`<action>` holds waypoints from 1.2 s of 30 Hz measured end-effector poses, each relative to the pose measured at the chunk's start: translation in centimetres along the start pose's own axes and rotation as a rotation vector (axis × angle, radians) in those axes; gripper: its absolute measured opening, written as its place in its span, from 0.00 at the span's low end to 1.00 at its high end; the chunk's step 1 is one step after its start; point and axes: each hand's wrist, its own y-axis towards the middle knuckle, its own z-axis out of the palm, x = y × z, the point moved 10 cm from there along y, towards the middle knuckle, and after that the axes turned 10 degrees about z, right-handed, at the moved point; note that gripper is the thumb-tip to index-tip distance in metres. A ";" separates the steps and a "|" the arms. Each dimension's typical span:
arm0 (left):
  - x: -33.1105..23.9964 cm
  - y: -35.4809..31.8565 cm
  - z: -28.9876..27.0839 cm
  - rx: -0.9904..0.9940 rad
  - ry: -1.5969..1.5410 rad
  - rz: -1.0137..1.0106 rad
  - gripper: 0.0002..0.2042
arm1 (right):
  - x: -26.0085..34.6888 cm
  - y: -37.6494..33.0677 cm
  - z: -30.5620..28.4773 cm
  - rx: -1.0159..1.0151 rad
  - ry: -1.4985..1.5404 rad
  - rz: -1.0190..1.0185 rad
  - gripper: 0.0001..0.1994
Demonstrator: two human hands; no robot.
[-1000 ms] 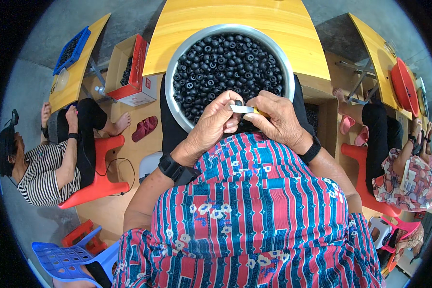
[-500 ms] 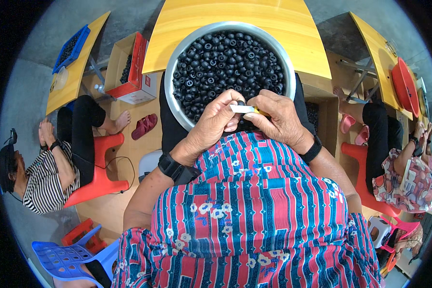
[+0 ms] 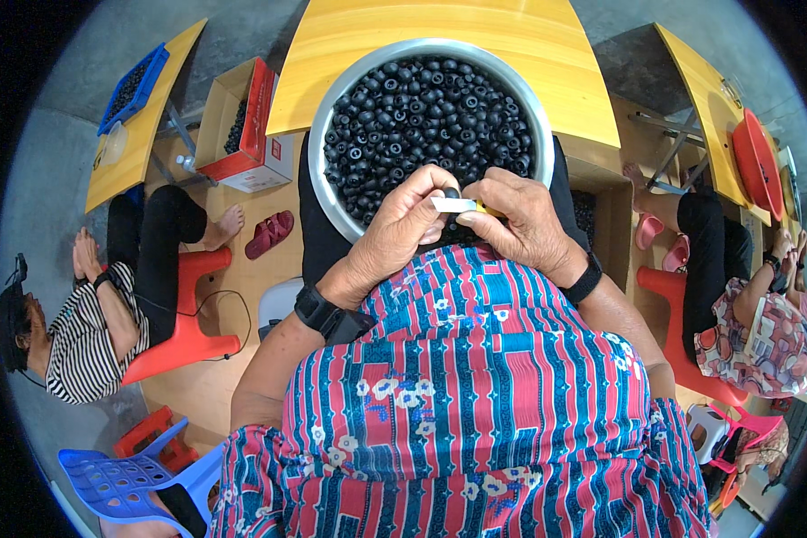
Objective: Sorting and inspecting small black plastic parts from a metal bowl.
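Observation:
My left hand [image 3: 398, 221] pinches a small round black part [image 3: 450, 192] between thumb and fingertips. In my right hand [image 3: 522, 215] is a small knife [image 3: 455, 205] with a flat pale blade and a bit of yellow handle showing. Its blade lies across the near side of the black part, with my right thumb close against it. Both hands are over the near rim of a wide metal basin [image 3: 544, 134]. Inside the basin lie many black parts [image 3: 421, 117] of the same rounded kind, several showing holes. My fingers hide much of the held part and the handle.
A yellow table [image 3: 583, 81] stands behind the basin. To the left are an open cardboard box [image 3: 260, 161], red slippers [image 3: 269, 235] and a seated person [image 3: 99, 332]. Another person [image 3: 753, 332] sits at right by a table with a red basin [image 3: 755, 161].
My hands keep nearly the same place and hold, with only a slight shift of the fingers and black part. The person at left has tilted their head a little.

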 end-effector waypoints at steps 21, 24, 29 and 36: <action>1.0 -0.5 0.6 -0.014 -0.226 -0.074 0.12 | -4.9 0.1 -1.1 -0.148 0.212 0.351 0.11; 0.9 -0.3 0.2 -0.062 -0.277 -0.064 0.12 | -4.9 0.0 -0.3 -0.124 0.337 0.294 0.10; 1.8 -0.5 -0.5 -0.127 -0.340 -0.109 0.11 | -2.7 0.5 -0.5 -0.142 0.382 0.173 0.12; 2.3 -0.5 -0.2 -0.174 -0.368 -0.167 0.14 | -1.2 0.6 -0.5 -0.172 0.169 0.093 0.15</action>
